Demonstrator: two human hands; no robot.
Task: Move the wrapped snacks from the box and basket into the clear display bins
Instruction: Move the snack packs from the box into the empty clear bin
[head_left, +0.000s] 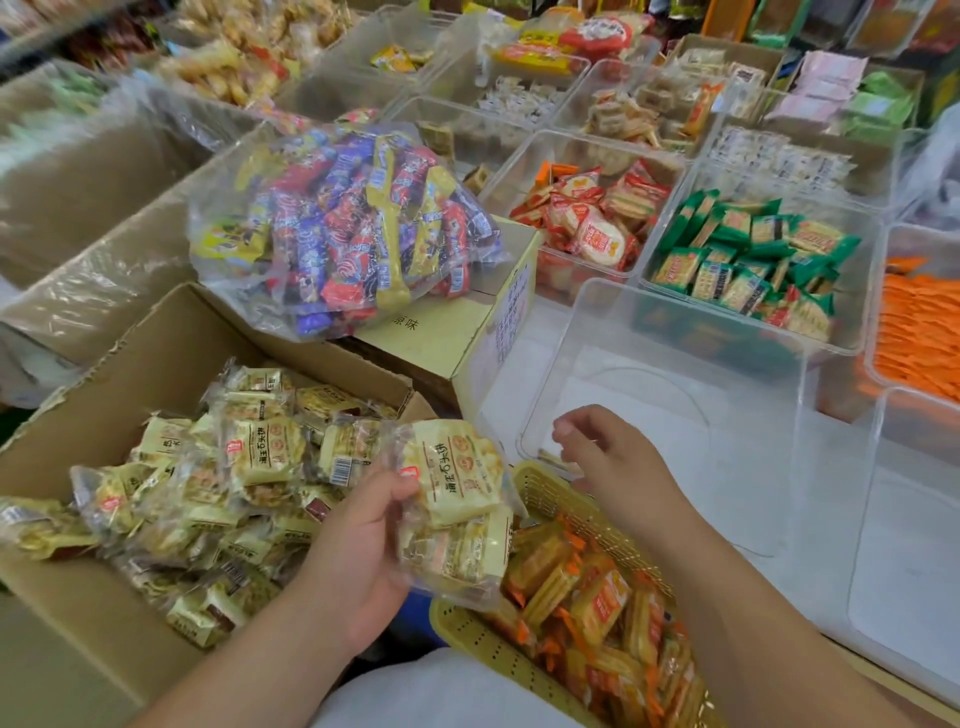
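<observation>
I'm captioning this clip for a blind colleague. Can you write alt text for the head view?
The left hand holds pale yellow wrapped snacks beside a cardboard box full of the same, while the right hand hovers, loosely curled, over a clear bin. A yellow basket of orange snacks sits below the hands.

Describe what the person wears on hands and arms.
The left hand and right hand are bare, with no gloves, rings, watch or bracelet in view. The left forearm and right forearm are uncovered up to the frame's edge; no sleeve shows.

Cream wrapped snacks (208, 483) in open cardboard box (171, 332)
</observation>
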